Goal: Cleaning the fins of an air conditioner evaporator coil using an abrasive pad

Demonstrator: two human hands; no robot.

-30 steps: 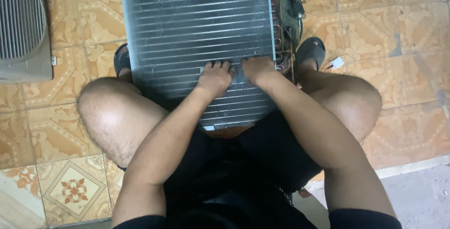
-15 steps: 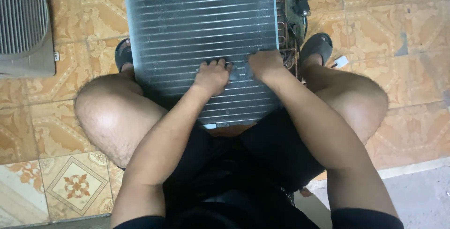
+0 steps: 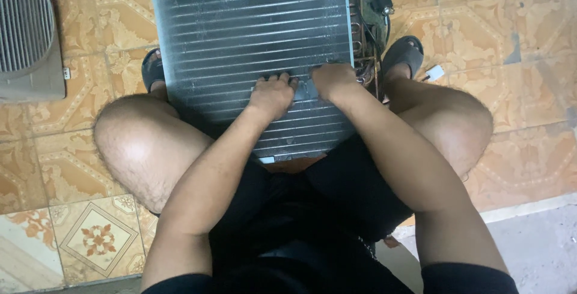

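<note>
A large grey finned coil (image 3: 246, 23) with horizontal tubes leans between my knees. My left hand (image 3: 273, 95) lies on its lower face with the fingers bent and the fingertips pressed on the fins. Just to the right, my right hand (image 3: 332, 80) is curled knuckles-up on the fins near the coil's right edge. Between the two hands shows a small pale grey patch (image 3: 304, 91); whether it is a tool or bent fins is unclear. What either hand holds is hidden.
Copper pipe bends and wiring (image 3: 368, 35) run along the coil's right side. A grey slatted housing (image 3: 27, 35) stands at far left. My sandalled feet (image 3: 404, 53) flank the coil on patterned floor tiles (image 3: 511, 23). A small white connector (image 3: 434, 73) lies by the right foot.
Both hands stay on the same spot of the coil with only slight shifts. The view has moved a little.
</note>
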